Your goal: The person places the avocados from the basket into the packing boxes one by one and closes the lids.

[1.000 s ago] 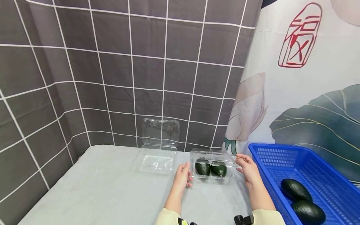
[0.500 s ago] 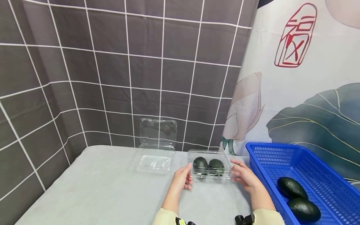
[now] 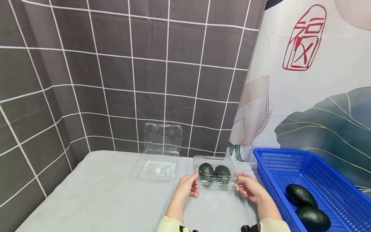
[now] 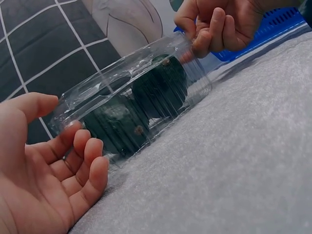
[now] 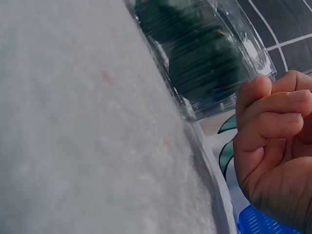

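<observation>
A clear plastic clamshell box [image 3: 215, 158] sits on the table with its lid down. Inside it, side by side, are two dark green avocados [image 3: 222, 172], seen through the plastic. My left hand [image 3: 186, 186] pinches the box's left front corner; in the left wrist view its thumb [image 4: 41, 104] is above the rim and the index finger below. At the right front corner, my right hand [image 3: 250, 186] pinches the edge between thumb and curled index finger, and its other fingers [image 5: 270, 127] are folded in.
Left of the box stands another clear clamshell [image 3: 159, 167], its lid raised against the tiled-pattern curtain. On the right, a blue plastic basket [image 3: 284, 153] holds two more avocados [image 3: 313, 217]. A pale grey cloth [image 3: 110, 193] covers the table.
The right hand has come down and forward from the box's right side to its front corner, and the lid now lies flat over the avocados. The left hand has stayed at the left corner.
</observation>
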{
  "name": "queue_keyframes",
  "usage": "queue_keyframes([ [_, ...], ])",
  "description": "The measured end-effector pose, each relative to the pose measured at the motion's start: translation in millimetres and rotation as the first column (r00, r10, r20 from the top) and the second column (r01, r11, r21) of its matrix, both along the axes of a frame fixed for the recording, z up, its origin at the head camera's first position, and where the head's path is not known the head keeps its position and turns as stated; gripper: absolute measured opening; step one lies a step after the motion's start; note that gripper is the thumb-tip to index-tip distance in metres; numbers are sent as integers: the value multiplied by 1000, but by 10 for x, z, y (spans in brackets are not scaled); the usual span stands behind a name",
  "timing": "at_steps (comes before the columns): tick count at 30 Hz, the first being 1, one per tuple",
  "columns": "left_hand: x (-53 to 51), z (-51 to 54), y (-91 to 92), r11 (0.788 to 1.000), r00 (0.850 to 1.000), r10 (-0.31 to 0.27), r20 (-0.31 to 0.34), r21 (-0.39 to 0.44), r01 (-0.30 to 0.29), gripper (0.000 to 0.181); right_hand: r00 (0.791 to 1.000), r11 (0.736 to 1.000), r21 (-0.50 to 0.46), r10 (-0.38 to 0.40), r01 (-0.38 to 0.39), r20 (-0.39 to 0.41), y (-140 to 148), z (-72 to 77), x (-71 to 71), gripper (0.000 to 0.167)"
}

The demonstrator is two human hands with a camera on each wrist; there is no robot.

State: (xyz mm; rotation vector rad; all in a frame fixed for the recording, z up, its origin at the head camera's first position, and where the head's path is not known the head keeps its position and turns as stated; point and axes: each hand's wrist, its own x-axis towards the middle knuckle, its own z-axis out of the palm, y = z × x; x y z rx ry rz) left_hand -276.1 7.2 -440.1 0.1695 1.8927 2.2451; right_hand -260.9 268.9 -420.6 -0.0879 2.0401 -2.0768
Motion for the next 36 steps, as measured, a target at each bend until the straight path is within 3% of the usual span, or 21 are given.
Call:
queue_keyframes([
  [7, 5, -2, 11, 1000, 1000, 14, -16, 3, -14, 14, 999, 998, -16, -54, 54, -4, -15, -14, 4, 33],
  [13, -28, 18, 26, 999, 998, 42, -40, -28, -43, 13, 999, 998, -30, -50, 50, -4, -31, 10, -9, 33],
  [19, -36, 38, 95, 988, 988, 149, -38, -42, -151, 20, 995, 995, -16, -97, 97, 15, -23, 44, -39, 37],
  [22, -11, 36, 171, 983, 984, 177, -29, -40, -178, 23, 983, 984, -19, -178, 179, 45, 1, 34, -19, 22],
  [25, -17, 66, 291, 988, 988, 153, -29, -10, -153, 24, 952, 951, -47, -303, 305, 45, 42, 13, -8, 10],
  [29, -73, 91, 462, 995, 995, 103, -14, 9, -103, 22, 892, 883, -121, -450, 453, 49, 101, -33, 7, 6],
  [34, -210, 59, 588, 998, 998, 64, 1, 1, -64, 26, 834, 797, -245, -536, 551, 131, 111, -102, 7, 9],
  [36, -269, 48, 622, 999, 999, 33, -15, -5, -33, 30, 825, 768, -305, -545, 563, 148, 105, -107, -4, 12],
])
